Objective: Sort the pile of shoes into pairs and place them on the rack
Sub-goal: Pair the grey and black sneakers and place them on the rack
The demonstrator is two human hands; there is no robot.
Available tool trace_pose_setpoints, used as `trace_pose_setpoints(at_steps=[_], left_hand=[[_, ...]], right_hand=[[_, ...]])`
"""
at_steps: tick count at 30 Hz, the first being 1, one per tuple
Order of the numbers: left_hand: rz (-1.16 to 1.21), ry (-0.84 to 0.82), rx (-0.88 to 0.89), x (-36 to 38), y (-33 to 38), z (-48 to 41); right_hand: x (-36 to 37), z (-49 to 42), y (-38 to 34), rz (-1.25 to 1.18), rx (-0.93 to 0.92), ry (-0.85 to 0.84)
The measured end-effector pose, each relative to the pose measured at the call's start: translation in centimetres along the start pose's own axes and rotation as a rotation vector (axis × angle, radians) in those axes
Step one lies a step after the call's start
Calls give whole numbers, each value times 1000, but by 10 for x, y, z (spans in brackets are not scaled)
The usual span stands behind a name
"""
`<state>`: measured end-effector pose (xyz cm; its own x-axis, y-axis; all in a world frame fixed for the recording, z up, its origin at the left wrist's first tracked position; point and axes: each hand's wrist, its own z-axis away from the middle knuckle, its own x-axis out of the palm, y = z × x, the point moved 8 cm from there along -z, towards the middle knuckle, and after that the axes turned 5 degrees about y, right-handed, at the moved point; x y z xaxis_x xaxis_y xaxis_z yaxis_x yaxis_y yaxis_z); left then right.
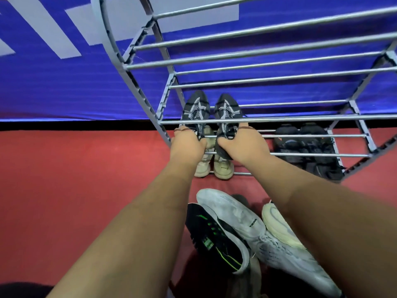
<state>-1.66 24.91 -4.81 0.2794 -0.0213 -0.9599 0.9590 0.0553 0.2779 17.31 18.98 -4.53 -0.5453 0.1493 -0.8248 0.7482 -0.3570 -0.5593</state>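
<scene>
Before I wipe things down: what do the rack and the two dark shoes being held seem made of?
Rack: grey bars, probably painted or coated metal tube, going by the smooth, faintly shiny rods.
Dark shoes: seemingly knit or mesh fabric uppers, matte, with a dotted weave and pale grey bands. The hands cover the heels.

Grey metal shoe rack [264, 120] with tiers of horizontal bars, standing on a red floor [86, 190] against a blue wall covering. On an upper tier at the left end, a pair of dark grey mesh shoes [211, 117] lies side by side, toes pointing to the back. On a lower tier beneath them sits a pair of beige shoes [214, 166], heels toward the front bar. At the right of a lower tier rests a pair of black shoes [307, 145]. On the floor before the rack lies a pile: a black shoe with green markings [214, 239], a pale grey shoe [253, 231] overlapping it, and a cream shoe [277, 224] at the right.
</scene>
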Motion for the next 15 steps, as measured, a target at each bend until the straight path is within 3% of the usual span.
trace_pose_setpoints(at_steps=[15], left_hand=[[-118,-20,14,18,-7,-7]], right_hand=[[46,-10,7,1,-165,-141]])
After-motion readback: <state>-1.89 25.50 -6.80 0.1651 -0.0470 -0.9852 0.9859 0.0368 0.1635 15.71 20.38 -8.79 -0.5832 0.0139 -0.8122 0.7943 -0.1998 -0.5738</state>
